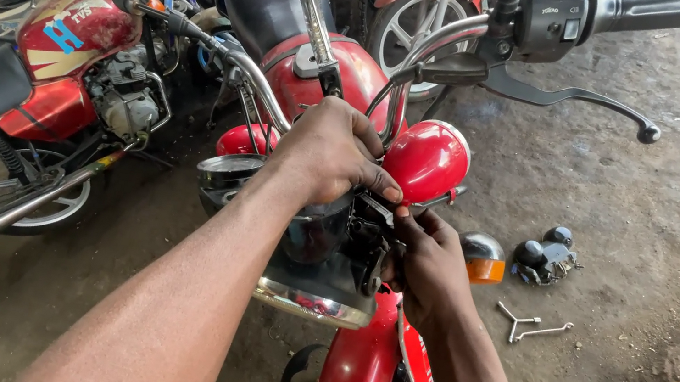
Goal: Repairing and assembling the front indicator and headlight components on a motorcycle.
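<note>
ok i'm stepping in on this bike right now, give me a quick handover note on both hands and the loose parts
Left hand: gripping the front of the red motorcycle by the round red headlight shell, thumb against the shell.
Right hand: lower down, fingers at the dark bracket area under the shell; whether it holds a fastener is hidden.
On the dirt floor to the right: bent metal wrenches and a dark switch-like part. An orange turn-signal lamp sits beside the right hand.
Done: shell looks off its normal position. Left: whatever goes on at the bracket; wrenches lie unused.
</note>
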